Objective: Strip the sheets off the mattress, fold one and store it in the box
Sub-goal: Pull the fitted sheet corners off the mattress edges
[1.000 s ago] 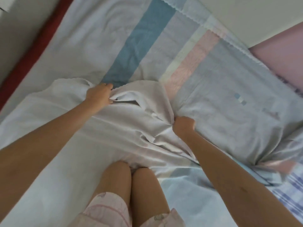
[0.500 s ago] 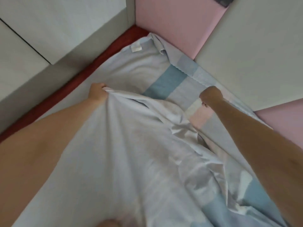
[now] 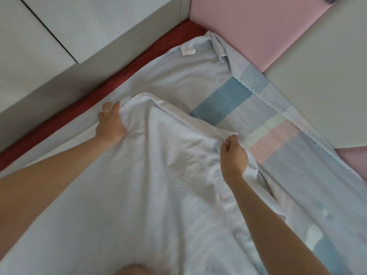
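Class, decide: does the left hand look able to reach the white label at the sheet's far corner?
Probably, with a lean: only flat sheet lies between the left hand and the white label.

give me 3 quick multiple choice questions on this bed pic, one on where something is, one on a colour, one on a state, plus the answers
1. Where is the white label?
A) near the far corner of the bed
B) under the right hand
C) beside the knee

2. What colour is the strip bared along the bed's left side?
A) green
B) red
C) yellow

3. What is the right hand doing?
A) lying flat and open
B) pinching the folded sheet edge
C) holding a box

Answers:
1 A, the label lies close to the corner below the pink panel.
2 B, the strip shows dark red.
3 B, its fingertips close on the fold.
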A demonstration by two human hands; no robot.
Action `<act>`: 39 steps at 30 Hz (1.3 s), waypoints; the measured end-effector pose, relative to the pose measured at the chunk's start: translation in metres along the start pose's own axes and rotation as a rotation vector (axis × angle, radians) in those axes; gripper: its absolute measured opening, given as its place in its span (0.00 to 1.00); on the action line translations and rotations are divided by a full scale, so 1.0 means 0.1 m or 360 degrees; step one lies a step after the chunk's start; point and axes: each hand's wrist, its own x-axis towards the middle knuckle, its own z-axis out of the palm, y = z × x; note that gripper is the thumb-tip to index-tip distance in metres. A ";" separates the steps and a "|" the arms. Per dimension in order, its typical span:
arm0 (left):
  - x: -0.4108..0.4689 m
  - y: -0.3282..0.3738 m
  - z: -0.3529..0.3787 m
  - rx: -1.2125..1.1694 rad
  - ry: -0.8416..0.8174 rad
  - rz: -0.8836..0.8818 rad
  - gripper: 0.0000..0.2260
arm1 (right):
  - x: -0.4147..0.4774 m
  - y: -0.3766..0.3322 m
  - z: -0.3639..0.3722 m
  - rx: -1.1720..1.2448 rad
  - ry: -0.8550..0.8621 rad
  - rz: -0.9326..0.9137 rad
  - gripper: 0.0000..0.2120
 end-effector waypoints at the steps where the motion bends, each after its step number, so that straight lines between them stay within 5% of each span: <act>1: -0.03 -0.08 0.01 -0.0062 -0.0003 -0.0029 0.36 | -0.16 0.05 0.02 -0.0070 0.0163 -0.0300 0.04; 4: -0.06 -0.24 0.05 -0.0165 -0.0043 -0.0090 0.35 | -0.67 0.34 0.09 -0.0522 0.0163 -0.1016 0.06; 7: -0.03 -0.27 0.08 -0.0246 0.0067 -0.0135 0.25 | -1.04 0.76 0.23 -0.0822 -0.0205 -0.1144 0.09; 10: 0.03 -0.26 0.13 -0.0300 0.0136 -0.0161 0.15 | -1.16 0.79 0.12 -0.0439 -0.0568 -0.0745 0.08; 12: 0.01 -0.25 0.17 -0.0250 0.0152 -0.0146 0.10 | -1.06 0.55 -0.02 -0.0069 -0.0493 -0.0135 0.11; 14: -0.07 -0.26 0.21 -0.0151 0.0195 -0.0107 0.11 | -0.89 0.33 -0.04 0.0061 -0.0419 0.0165 0.23; 17: -0.18 -0.27 0.23 -0.0207 0.0263 -0.0196 0.09 | -0.64 -0.02 0.05 -0.0186 -0.0777 0.0102 0.44; 20: -0.24 -0.23 0.25 -0.0156 0.0256 -0.0188 0.12 | -0.47 -0.17 0.25 -0.0593 -0.1012 -0.0080 0.30; 22: -0.29 -0.23 0.22 -0.0205 0.0317 -0.0198 0.11 | -0.37 -0.23 0.25 -0.0683 -0.0881 -0.0099 0.17; 26: -0.27 -0.34 0.04 -0.0335 0.0650 -0.0103 0.04 | -0.01 -0.41 0.01 -0.0343 -0.0566 0.0040 0.11; 33: 0.15 -0.46 -0.06 0.0111 0.0688 -0.0138 0.08 | 1.14 -1.00 -0.71 -0.0945 0.0066 -0.0478 0.14; 36: 0.27 -0.41 0.16 0.0100 0.0650 -0.0231 0.10 | 1.61 -1.23 -0.69 -0.0607 0.0120 -0.0332 0.14; 39: 0.34 -0.47 0.33 0.0099 0.0757 -0.0178 0.10 | 1.92 -1.47 -0.46 0.0169 0.0099 -0.0164 0.12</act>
